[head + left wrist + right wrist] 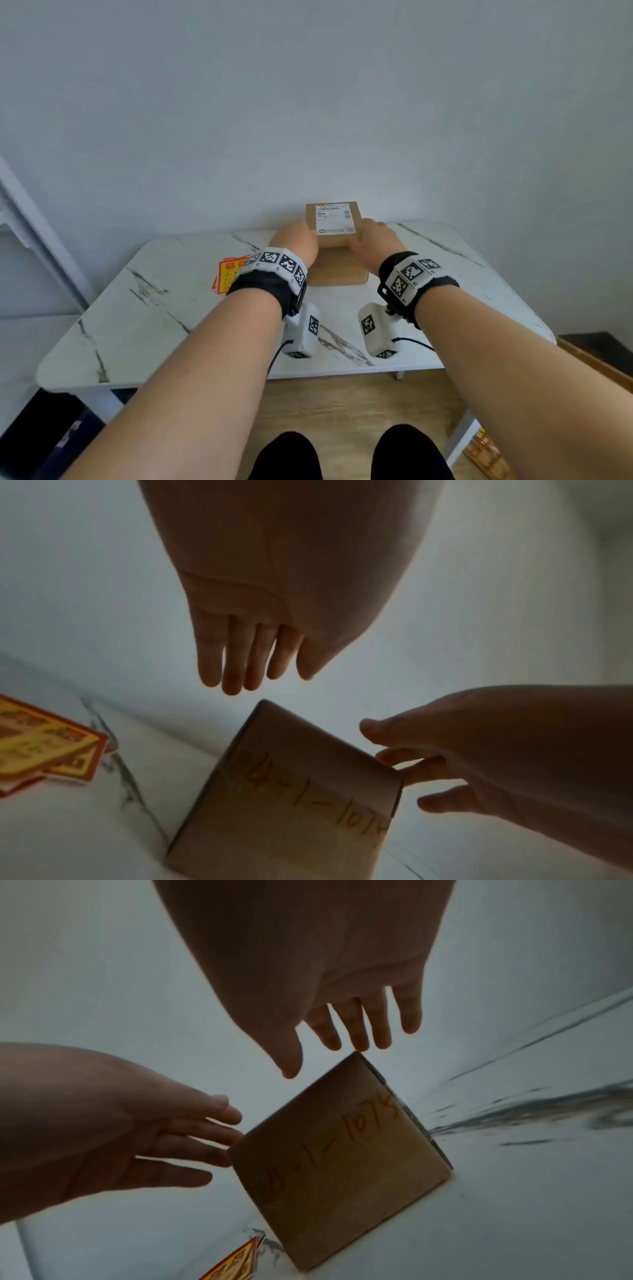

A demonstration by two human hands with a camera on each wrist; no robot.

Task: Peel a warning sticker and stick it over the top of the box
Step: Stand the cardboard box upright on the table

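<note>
A brown cardboard box (pixel 337 270) stands on the white marble table (pixel 154 308), with a white shipping label on top and orange handwriting on its near face (pixel 342 1150). My left hand (pixel 298 240) lies against the box's left side with fingers straight (pixel 192 1137). On the opposite side my right hand (pixel 373 243) touches the right edge with loosely straight fingers (pixel 404 758). Neither hand holds anything. A small pile of red and yellow warning stickers (pixel 227 274) lies on the table left of the box, partly hidden behind my left wrist.
The table backs onto a plain pale wall (pixel 308 102), and the box sits near that far edge. Below the table's near edge are a wooden floor (pixel 342 404) and my knees. A dark wooden piece of furniture (pixel 603 356) stands at the right.
</note>
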